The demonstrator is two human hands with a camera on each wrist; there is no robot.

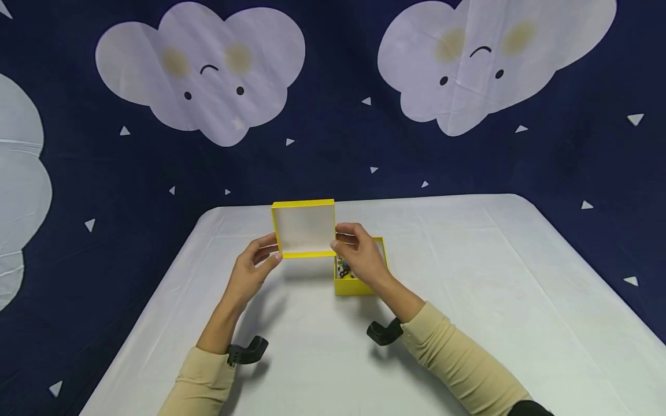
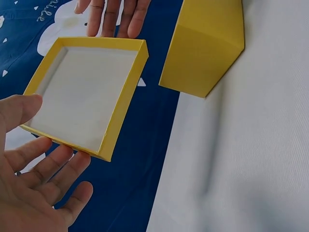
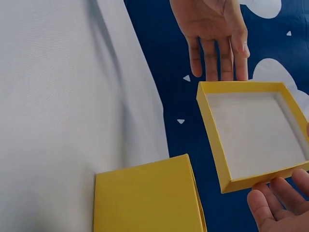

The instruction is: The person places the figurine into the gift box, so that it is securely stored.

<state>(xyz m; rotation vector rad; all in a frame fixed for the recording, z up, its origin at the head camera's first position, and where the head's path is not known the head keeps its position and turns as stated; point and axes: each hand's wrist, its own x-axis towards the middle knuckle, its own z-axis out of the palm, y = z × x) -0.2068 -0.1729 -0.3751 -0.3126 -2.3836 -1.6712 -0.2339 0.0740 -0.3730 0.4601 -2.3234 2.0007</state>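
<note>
A yellow box lid [image 1: 304,229] with a white inside is held up above the table, its hollow side facing the person. My left hand [image 1: 248,274] pinches its left edge, the thumb lying over the rim in the left wrist view and the fingers against the outer wall. At the opposite edge my right hand [image 1: 366,257] grips it with thumb and fingertips. Below and behind the right hand stands the yellow box [image 1: 354,288], uncovered. Small mixed pieces [image 1: 342,269] show inside, too small to make out; the right hand hides part of them.
A white cloth covers the table [image 1: 468,277]. Behind it hangs a dark blue curtain [image 1: 333,156] printed with white clouds and small triangles. Black bands with curved mounts [image 1: 248,351] sit on both wrists near the beige sleeves [image 1: 458,358].
</note>
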